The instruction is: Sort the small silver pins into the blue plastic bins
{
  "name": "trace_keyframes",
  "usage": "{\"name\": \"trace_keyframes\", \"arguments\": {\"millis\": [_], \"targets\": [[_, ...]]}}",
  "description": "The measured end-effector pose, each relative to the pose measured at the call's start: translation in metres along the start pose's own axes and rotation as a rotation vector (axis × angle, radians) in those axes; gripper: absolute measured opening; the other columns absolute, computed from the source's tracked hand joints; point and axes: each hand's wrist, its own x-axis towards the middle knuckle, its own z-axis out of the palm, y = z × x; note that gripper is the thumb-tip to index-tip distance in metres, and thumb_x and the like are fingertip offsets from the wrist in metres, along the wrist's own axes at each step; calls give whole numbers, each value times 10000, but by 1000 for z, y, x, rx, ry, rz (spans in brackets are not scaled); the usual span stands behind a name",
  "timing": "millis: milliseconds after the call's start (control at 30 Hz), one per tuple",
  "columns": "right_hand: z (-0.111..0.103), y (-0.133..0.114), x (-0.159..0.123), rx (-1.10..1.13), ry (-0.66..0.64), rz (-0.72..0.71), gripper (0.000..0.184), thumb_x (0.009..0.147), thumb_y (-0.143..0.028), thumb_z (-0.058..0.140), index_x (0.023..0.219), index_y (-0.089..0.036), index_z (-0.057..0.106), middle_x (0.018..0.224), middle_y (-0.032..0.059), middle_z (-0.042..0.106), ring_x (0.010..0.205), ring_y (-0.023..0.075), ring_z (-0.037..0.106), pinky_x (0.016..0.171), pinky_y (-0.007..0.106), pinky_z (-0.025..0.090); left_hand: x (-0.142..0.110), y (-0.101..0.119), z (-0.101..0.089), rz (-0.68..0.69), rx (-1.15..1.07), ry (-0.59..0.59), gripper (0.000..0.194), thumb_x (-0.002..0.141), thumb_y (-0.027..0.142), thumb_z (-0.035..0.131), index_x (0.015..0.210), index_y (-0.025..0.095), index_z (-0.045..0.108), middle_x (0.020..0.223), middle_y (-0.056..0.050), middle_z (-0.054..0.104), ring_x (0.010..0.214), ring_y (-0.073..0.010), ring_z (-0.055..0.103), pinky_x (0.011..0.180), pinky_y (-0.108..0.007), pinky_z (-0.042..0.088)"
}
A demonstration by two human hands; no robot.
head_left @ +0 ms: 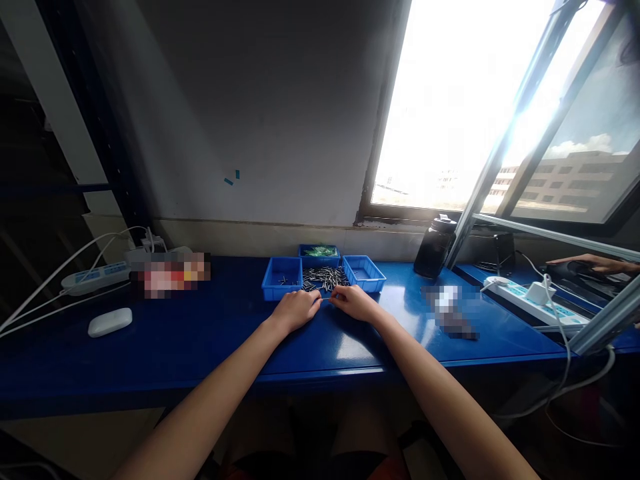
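Note:
My left hand (299, 309) and my right hand (355, 303) meet just above the front of the blue table, fingers closed in a pinch. Between the fingertips runs a thin light-coloured rod (325, 299), too small to name more exactly; both hands seem to grip it. Right behind my hands lies a heap of small silver and dark metal pins (327, 277). To its left stands a blue bin (276, 293) with a few such pins inside. Another blue bin (367, 287) stands to the right of the heap. A third, smaller blue bin (319, 247) behind holds green packets.
On the blue table (210, 353) are a white case (110, 322) and a power strip (95, 277) with cables at left. A black bottle (435, 247), another power strip (535, 300) and a metal frame stand right. Another person's hand (595, 262) rests at far right.

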Motion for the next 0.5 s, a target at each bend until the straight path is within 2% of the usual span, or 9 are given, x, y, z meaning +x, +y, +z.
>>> {"name": "trace_keyframes", "arguments": {"millis": [500], "targets": [[0, -2, -1, 28, 73, -87, 205, 802, -340, 485, 787, -157, 576, 542, -24, 519, 489, 67, 417, 504, 182, 292, 0, -1, 1, -8, -14, -13, 363, 846, 451, 301, 972, 225, 556, 802, -53, 636, 730, -199, 590, 599, -257, 403]]}}
